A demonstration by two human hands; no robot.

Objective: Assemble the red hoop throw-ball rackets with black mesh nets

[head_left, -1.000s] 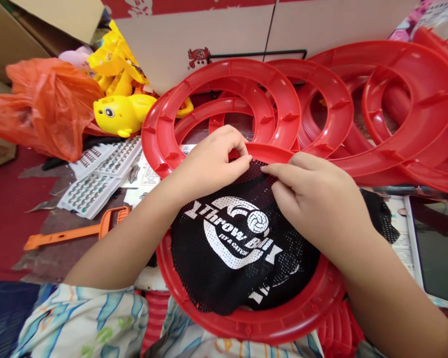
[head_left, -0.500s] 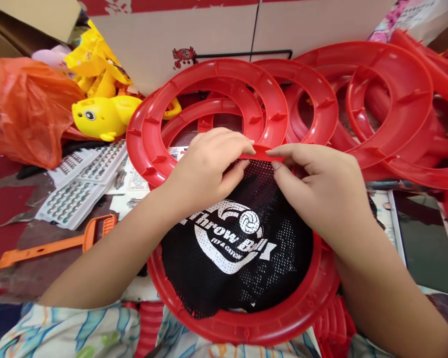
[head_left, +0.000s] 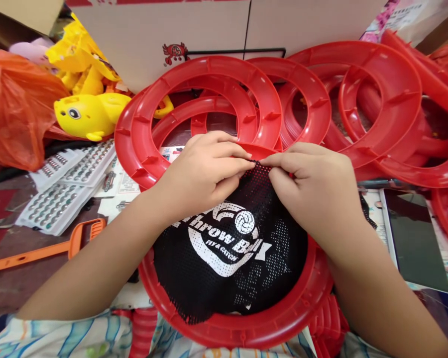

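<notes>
A black mesh net with white "Throw Ball" print lies across a red plastic ring in front of me. The net's lower left edge is frayed and loose over the ring's inner side. At the ring's far side, my left hand pinches the top edge of the net from the left. Just right of it, my right hand has thumb and forefinger closed on the same edge. Both sets of fingertips nearly meet beside the red rim, and parts of the rim are hidden behind them.
Several red rings are piled behind. A yellow animal toy, an orange plastic bag, trays of button cells and an orange plastic handle are on the left. At right lies a dark-screened tablet. A white carton stands behind.
My fingertips have come down from the red rim onto the net's top edge, gathering it a little. The whole view has shifted slightly, so things appear further left.
</notes>
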